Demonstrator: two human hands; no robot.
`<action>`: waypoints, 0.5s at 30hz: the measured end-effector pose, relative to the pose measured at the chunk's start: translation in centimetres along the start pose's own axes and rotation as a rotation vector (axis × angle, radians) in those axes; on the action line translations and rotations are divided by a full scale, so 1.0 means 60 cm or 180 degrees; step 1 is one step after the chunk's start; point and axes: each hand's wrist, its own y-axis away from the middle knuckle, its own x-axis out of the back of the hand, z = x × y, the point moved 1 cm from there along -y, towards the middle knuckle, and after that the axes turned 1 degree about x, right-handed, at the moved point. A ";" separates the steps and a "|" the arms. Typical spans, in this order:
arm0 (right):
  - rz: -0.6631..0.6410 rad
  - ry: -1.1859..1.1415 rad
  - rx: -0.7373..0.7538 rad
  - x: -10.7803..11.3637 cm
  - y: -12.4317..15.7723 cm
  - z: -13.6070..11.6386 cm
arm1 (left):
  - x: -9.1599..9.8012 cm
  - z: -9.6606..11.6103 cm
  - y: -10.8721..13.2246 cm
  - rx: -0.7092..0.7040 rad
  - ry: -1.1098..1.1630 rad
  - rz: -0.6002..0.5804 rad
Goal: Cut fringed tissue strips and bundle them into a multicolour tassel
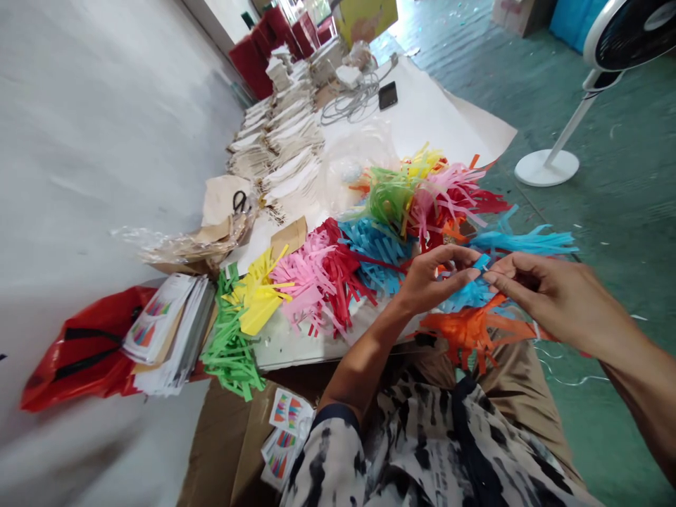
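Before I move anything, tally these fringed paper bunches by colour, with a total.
Green paper fringes: 2
Yellow paper fringes: 2
Pink paper fringes: 2
Red paper fringes: 2
Blue paper fringes: 3
Orange paper fringes: 1
Total: 12

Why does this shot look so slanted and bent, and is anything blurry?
In the head view, the whole scene tilts and the edges curve, as with a wide-angle lens, bending the fan at top right; the grey surface at left looks smeared, while the left hand and right hand look fairly sharp.
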 end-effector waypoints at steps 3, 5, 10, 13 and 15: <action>-0.0072 0.0029 -0.0043 0.001 -0.003 0.003 | -0.001 0.002 0.002 0.0098 0.0148 -0.0099; -0.0093 0.0038 -0.0020 0.001 -0.004 0.004 | -0.001 0.004 0.001 0.0164 0.0283 -0.0202; -0.0161 0.0001 0.0083 0.003 -0.001 0.007 | -0.002 0.004 -0.003 0.0301 0.0397 -0.0437; -0.0183 0.0001 0.0082 0.003 0.002 0.011 | -0.006 0.006 -0.002 0.0223 0.0343 -0.0496; -0.0149 -0.0051 0.0043 0.003 0.004 0.011 | -0.011 0.010 0.002 0.0160 0.0203 -0.0479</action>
